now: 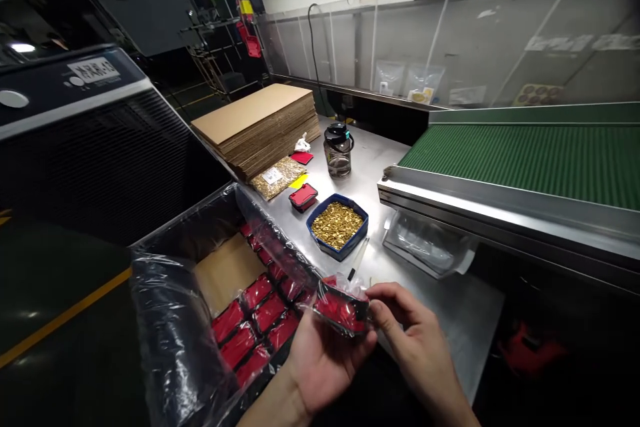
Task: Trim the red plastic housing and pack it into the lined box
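Note:
A red and black box-like part in a clear plastic bag (336, 310) is held between both hands, over the near edge of the metal table. My left hand (320, 360) cups it from below, palm up. My right hand (407, 327) pinches its right end between thumb and fingers. Just beyond it lie a black-tipped marker pen (357, 259) and a blue tray (364, 230) full of small brass-coloured pieces. To the left stands a plastic-lined box (185, 320) holding several similar red and black parts (270, 312) in rows, with a cardboard sheet (227, 270).
Another red and black part (303, 196) sits beyond the tray, near a bag of brass pieces (277, 177). Behind are stacked cardboard sheets (265, 123) and a clear jug (339, 153). A green conveyor belt (535, 153) borders the right side, above clear plastic bags (425, 243).

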A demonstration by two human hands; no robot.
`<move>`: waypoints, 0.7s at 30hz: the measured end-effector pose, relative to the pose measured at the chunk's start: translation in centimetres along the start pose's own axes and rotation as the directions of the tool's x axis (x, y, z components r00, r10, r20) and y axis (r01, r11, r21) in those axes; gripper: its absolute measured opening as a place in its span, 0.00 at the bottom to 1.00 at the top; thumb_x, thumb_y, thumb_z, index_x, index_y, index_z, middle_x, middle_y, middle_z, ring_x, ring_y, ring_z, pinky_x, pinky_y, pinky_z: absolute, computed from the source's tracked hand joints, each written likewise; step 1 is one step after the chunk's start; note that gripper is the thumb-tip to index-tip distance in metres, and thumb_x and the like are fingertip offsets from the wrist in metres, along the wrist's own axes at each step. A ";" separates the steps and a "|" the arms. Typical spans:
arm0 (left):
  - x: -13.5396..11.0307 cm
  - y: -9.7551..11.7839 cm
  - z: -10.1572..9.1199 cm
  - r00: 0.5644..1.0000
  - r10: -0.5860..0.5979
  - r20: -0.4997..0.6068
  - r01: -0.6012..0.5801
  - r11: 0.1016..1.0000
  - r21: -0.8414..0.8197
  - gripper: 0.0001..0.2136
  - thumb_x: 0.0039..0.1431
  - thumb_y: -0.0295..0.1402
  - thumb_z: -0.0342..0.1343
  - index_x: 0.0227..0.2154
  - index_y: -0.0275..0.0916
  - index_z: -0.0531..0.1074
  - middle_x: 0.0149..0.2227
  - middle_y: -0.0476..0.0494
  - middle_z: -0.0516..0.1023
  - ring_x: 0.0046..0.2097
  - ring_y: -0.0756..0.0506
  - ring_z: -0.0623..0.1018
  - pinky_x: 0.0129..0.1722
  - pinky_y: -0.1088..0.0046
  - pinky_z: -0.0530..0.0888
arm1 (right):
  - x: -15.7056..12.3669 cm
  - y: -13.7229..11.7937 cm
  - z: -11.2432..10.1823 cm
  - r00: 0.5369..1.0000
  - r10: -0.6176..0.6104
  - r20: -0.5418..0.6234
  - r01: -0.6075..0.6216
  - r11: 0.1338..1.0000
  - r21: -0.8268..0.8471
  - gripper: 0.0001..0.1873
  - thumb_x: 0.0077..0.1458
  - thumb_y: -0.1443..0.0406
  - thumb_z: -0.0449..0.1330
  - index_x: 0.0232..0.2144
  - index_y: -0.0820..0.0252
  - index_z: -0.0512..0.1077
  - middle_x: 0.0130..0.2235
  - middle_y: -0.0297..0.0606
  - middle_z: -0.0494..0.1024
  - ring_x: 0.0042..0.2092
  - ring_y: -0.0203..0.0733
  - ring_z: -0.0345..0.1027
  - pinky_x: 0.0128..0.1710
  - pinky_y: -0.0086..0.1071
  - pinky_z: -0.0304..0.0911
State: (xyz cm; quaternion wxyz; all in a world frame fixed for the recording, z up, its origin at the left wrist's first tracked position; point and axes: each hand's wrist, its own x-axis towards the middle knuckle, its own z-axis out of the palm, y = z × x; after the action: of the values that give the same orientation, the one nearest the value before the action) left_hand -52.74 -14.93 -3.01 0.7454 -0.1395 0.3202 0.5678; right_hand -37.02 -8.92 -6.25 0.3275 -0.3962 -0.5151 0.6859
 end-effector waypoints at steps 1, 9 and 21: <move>0.3 -0.4 -0.1 0.999 -0.036 0.002 0.036 0.999 -0.006 0.15 0.51 0.34 0.74 0.41 0.34 0.84 0.43 0.42 0.86 0.40 0.42 0.85 0.44 0.67 0.85 | -0.1 0.0 -0.2 0.999 0.027 -0.022 -0.026 0.999 0.035 0.18 0.64 0.49 0.64 0.45 0.56 0.77 0.43 0.36 0.79 0.42 0.37 0.74 0.43 0.26 0.69; 1.2 -1.9 1.3 0.997 -0.065 -0.033 0.068 0.991 0.115 0.27 0.59 0.53 0.66 0.48 0.32 0.82 0.47 0.35 0.85 0.42 0.38 0.85 0.41 0.67 0.83 | -0.9 1.0 -1.8 0.988 0.101 -0.116 -0.083 0.986 0.145 0.24 0.64 0.46 0.62 0.48 0.59 0.76 0.38 0.38 0.77 0.37 0.36 0.70 0.40 0.26 0.69; 0.4 -2.1 -1.1 0.867 0.279 0.413 -0.465 0.157 0.871 0.58 0.47 0.36 0.78 0.73 0.63 0.44 0.70 0.42 0.63 0.68 0.35 0.69 0.69 0.66 0.66 | -5.0 2.2 -3.5 0.981 0.191 0.042 -0.194 0.978 0.075 0.51 0.55 0.56 0.72 0.72 0.43 0.50 0.73 0.43 0.57 0.70 0.51 0.60 0.72 0.45 0.56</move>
State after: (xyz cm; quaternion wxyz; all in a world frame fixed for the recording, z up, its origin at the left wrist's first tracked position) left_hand -51.01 -15.94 -4.41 0.5328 0.4651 0.5600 0.4315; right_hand -31.65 -12.20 -7.85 0.2658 -0.4190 -0.4525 0.7409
